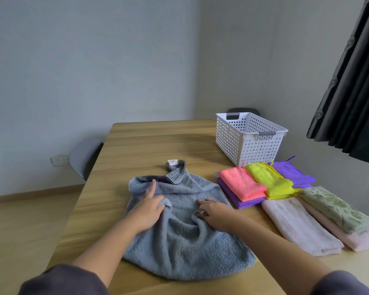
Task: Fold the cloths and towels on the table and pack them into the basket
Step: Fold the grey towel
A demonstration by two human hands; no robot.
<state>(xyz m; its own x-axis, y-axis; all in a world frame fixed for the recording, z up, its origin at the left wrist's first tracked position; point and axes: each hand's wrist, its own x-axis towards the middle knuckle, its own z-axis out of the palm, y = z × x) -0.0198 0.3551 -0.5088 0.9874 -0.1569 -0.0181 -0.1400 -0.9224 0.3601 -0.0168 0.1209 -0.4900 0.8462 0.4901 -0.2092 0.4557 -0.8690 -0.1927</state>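
Note:
A crumpled grey-blue towel (179,237) lies on the wooden table (149,141) in front of me. My left hand (146,211) grips a fold of it near its middle, thumb raised. My right hand (214,213) rests on the towel to the right and pinches another fold. A white perforated basket (247,141) stands at the far right of the table. Folded cloths lie near it: coral (242,185), yellow (268,179) and two purple ones (294,173). Closer to me lie folded pale pink towels (298,226) and a green one (337,209).
A grey chair (85,156) stands at the table's left side and another chair back (243,110) shows behind the basket. A dark curtain (354,81) hangs at the right. A wall socket (59,160) sits low on the left wall.

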